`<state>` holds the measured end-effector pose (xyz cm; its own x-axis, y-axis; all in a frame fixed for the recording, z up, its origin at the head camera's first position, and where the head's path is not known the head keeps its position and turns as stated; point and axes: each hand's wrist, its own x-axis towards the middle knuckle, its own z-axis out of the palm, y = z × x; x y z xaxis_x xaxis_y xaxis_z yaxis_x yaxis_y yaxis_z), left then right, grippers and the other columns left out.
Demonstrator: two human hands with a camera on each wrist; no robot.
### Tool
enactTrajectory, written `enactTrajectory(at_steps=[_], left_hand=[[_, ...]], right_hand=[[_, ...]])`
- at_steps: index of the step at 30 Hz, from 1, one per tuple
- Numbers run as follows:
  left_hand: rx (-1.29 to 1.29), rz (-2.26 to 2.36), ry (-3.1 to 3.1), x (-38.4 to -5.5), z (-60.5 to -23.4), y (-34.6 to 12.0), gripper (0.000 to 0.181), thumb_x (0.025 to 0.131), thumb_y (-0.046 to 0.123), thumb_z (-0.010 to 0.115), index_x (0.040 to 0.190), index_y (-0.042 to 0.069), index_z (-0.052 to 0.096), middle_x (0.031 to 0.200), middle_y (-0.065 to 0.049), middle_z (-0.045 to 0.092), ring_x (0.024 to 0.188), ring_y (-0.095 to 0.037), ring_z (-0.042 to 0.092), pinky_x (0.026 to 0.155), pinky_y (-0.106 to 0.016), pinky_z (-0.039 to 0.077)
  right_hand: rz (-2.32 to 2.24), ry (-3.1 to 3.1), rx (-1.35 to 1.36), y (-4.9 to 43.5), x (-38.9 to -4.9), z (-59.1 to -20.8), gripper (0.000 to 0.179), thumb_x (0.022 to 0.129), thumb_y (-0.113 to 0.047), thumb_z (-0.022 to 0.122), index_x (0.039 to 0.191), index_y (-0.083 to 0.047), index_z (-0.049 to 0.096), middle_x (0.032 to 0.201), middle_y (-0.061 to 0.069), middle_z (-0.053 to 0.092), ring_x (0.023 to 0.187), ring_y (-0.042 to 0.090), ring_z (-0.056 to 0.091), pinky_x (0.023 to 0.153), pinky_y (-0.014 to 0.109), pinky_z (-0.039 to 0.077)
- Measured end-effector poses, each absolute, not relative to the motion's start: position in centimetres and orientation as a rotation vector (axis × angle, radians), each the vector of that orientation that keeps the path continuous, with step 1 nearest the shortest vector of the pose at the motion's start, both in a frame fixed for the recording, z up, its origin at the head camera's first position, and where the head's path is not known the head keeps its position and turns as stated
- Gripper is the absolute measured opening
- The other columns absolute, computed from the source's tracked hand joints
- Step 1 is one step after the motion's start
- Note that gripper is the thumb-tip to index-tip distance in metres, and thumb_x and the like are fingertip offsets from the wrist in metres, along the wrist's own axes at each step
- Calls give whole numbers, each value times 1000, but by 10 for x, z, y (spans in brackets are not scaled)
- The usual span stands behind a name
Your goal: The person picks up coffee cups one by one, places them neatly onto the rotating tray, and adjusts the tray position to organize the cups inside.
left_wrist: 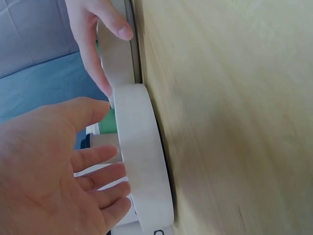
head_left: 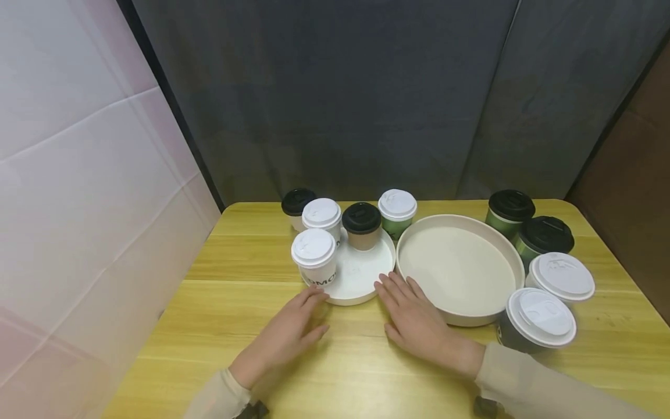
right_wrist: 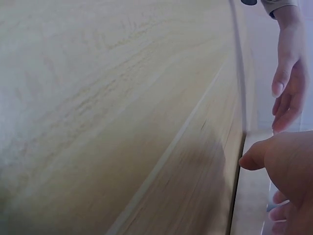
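Note:
My left hand (head_left: 285,333) is at the front left of a round white tray (head_left: 361,276), fingers extended and fingertips near its rim. At the tray's front right, my right hand (head_left: 417,323) reaches to the rim with straight fingers; exact contact is unclear. Toward the tray's left are a white-lidded paper cup (head_left: 315,256) and another white-lidded cup (head_left: 321,215) behind it. A brown cup with a black lid (head_left: 362,226) stands toward the back of the tray. In the left wrist view, the hand's bent, spread fingers are beside the tray's side wall (left_wrist: 144,156), holding nothing.
A larger cream round tray (head_left: 460,267) adjoins on the right. Behind are a black-lidded cup (head_left: 297,206) and a green white-lidded cup (head_left: 396,212). Two black-lidded green cups (head_left: 508,212) and two white-lidded cups (head_left: 539,320) line the right. A dark curtain (head_left: 340,99) borders the wooden table (head_left: 209,331).

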<state>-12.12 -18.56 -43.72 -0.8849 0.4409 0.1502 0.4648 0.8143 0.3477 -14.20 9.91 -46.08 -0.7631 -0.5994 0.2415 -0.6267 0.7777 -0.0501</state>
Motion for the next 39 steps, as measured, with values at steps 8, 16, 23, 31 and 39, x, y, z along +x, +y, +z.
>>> enactTrajectory(at_steps=[8, 16, 23, 31, 39], left_hand=[[-750, -608, -2922, -125, -437, -190, 57, 89, 30, 72, 137, 6, 53, 146, -15, 50, 138, -32, 49, 115, -47, 41], [-748, -616, -2918, -127, -437, -193, 56, 90, 30, 72, 137, 6, 52, 145, -14, 51, 141, -31, 46, 115, -45, 41], [-733, -621, -2906, -127, -438, -193, 55, 90, 30, 71, 137, 8, 52, 146, -13, 51, 140, -30, 47, 115, -45, 41], [-727, -626, -2870, -123, -425, -189, 55, 92, 29, 69, 141, 11, 50, 146, -14, 53, 136, -29, 52, 113, -46, 44], [-783, -542, -2753, -126, -396, -181, 45, 92, 24, 68, 134, 14, 57, 132, -4, 65, 120, -22, 65, 99, -41, 55]], right_hand=[[198, -2750, 958, 99, -141, -463, 74, 88, -34, 65, 151, -4, 39, 158, 16, 37, 149, 35, 33, 121, 56, 28], [198, -2743, 953, 98, -142, -465, 74, 88, -33, 64, 151, -5, 38, 159, 15, 37, 149, 34, 33, 121, 55, 28], [203, -2744, 955, 98, -143, -464, 75, 88, -33, 65, 152, -5, 37, 159, 15, 37, 149, 34, 33, 122, 55, 28], [250, -2724, 985, 97, -146, -457, 78, 89, -36, 66, 153, -6, 35, 160, 15, 36, 148, 35, 34, 122, 55, 28], [417, -2736, 1039, 88, -151, -440, 78, 91, -36, 66, 154, -6, 32, 160, 14, 35, 149, 34, 33, 121, 56, 29]])
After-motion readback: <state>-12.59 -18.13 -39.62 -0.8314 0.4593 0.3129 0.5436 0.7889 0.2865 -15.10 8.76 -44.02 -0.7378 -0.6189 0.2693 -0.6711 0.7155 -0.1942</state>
